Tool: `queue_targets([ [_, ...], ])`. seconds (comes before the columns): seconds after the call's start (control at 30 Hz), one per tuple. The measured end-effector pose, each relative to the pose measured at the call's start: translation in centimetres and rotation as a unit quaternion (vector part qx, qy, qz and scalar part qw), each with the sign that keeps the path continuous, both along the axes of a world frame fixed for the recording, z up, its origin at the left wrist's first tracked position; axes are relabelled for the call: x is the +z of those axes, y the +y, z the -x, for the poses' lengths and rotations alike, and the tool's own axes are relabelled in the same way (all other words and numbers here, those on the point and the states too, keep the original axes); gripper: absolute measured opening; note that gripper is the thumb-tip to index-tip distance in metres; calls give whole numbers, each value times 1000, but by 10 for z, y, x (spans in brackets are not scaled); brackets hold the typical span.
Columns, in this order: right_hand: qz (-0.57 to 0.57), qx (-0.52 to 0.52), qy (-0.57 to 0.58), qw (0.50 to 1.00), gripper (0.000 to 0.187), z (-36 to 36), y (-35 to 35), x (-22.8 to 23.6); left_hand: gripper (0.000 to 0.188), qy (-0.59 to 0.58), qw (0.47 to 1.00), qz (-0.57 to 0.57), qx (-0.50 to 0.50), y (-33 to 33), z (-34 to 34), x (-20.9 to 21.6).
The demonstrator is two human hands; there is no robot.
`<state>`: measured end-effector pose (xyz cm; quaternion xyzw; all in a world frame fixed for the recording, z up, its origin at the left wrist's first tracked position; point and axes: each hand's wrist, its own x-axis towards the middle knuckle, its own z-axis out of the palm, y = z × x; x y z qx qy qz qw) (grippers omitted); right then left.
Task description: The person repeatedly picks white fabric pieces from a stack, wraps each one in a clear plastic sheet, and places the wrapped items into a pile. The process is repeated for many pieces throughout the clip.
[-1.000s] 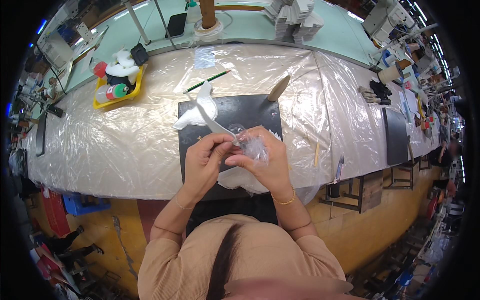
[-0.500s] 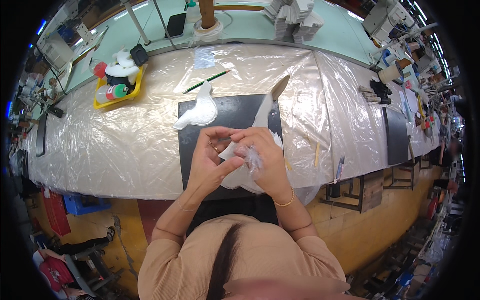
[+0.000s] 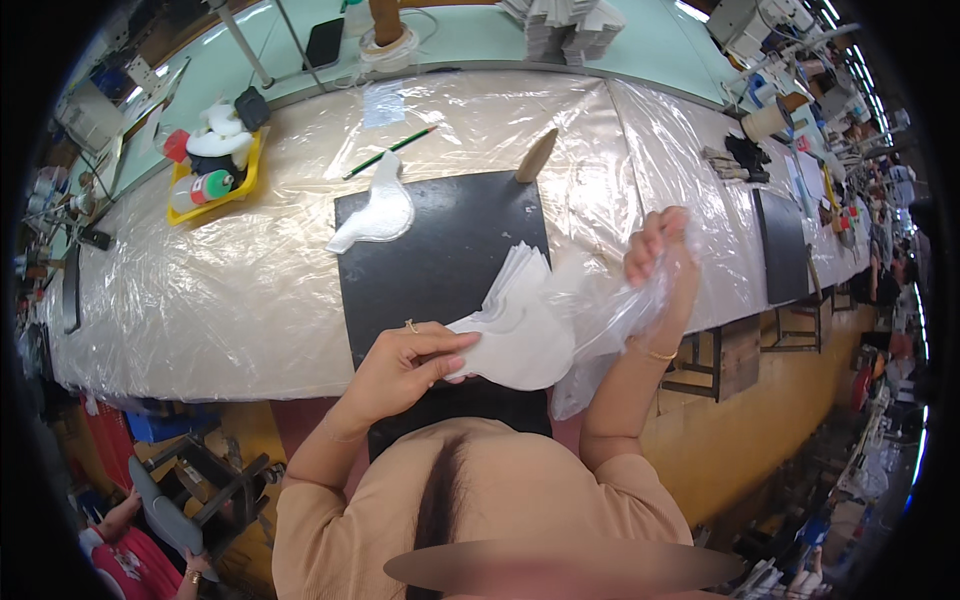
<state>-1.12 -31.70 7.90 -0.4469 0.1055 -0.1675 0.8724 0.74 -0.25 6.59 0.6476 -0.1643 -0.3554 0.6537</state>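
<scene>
My left hand (image 3: 420, 368) pinches the near left end of a stack of white curved fabric-like pieces (image 3: 525, 345) between thumb and fingers. The stack's far edges fan out over a black board (image 3: 430, 255). Off to the right, my raised right hand (image 3: 662, 255) grips a crumpled clear plastic bag (image 3: 620, 315), its fingers curled. The bag hangs beside the stack's right edge; I cannot tell whether they touch. A white padded curved piece (image 3: 382, 208) lies over the board's far left corner, and a pointed wooden tool (image 3: 538, 155) stands by the far right corner.
Clear plastic sheeting covers the table (image 3: 240, 300). A green pencil (image 3: 390, 152) lies beyond the board. At far left sits a yellow basket (image 3: 255, 172) with bottles. White stacked pieces (image 3: 565, 28) and a phone (image 3: 324, 43) rest on the green surface behind. Another dark board (image 3: 783, 245) lies right.
My right hand has swung right, drawing the plastic bag away from the stack. My left hand has shifted down and left with the stack, which now shows. The view has tilted slightly.
</scene>
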Motion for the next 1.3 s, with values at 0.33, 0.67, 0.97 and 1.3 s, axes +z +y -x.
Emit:
queue_targets([
  [0.33, 574, -15, 130, 809, 35, 14, -6, -4, 26, -59, 993, -103, 26, -1, 7, -26],
  [0.67, 609, 66, 150, 776, 33, 17, 37, -52, 22, -94, 987, -128, 39, -15, 13, -29],
  [0.97, 576, -372, 102, 721, 21, -1, -53, -51, 33, -285, 912, -294, 36, 2, -4, -28],
  [1.3, 465, -302, 115, 824, 25, 7, -11, -18, 38, -150, 851, -426, 268, 64, -122, -95],
])
